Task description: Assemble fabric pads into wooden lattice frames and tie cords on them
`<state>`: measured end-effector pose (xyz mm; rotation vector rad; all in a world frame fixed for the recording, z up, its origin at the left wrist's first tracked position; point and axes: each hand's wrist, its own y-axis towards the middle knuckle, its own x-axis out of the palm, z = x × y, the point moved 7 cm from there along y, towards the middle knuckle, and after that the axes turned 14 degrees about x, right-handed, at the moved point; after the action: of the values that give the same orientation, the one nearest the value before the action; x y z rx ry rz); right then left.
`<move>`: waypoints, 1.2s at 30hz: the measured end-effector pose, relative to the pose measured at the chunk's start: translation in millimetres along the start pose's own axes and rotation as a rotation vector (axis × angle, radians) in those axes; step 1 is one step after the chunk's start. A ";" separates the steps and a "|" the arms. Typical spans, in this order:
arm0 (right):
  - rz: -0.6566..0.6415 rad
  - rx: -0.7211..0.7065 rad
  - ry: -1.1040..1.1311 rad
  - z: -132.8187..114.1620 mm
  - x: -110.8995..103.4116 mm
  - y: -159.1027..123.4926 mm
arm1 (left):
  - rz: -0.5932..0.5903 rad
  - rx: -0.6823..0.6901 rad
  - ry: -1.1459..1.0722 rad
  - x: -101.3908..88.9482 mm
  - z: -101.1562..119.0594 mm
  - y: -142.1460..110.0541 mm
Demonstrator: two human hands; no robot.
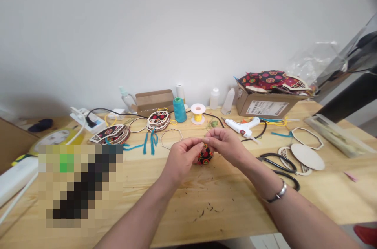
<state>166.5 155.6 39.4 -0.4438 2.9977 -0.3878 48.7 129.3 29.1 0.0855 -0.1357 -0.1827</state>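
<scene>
A small piece of black fabric (205, 156) with a red, yellow and green pattern hangs between my hands, just above the table. My left hand (183, 155) is closed on its left side, thumb along the upper edge. Coming from the right, my right hand (226, 143) pinches at the top of the same piece, its fingertips meeting those of the left. What lies right between the fingertips is too small to make out. Dark scraps (206, 211) are scattered on the wood below. Black-handled scissors (278, 162) lie near my right forearm.
Behind my hands stand a teal thread cone (179, 110), a yellow thread spool (198, 117) and a white glue gun (243, 126). A cardboard box (265, 103) of patterned pieces is at the back right. Stacked decorated panels (159, 120) and a power strip (88, 120) occupy the left.
</scene>
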 end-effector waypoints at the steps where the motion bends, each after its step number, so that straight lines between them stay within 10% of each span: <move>1: -0.001 0.003 0.003 -0.3 0.3 -0.3 | 0.003 -0.010 -0.003 -0.7 -1.6 0.5; 24: -0.140 0.055 0.048 2.4 7.7 -2.4 | 0.018 -0.056 -0.057 -2.7 -1.4 3.4; 36: 0.235 -0.206 -0.492 -15.6 -8.9 -10.4 | 0.224 -0.009 -0.034 -21.3 -3.2 8.4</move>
<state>176.0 152.3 57.6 -0.1631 2.5700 0.0489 29.9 141.8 24.1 0.0575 -0.1767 0.0384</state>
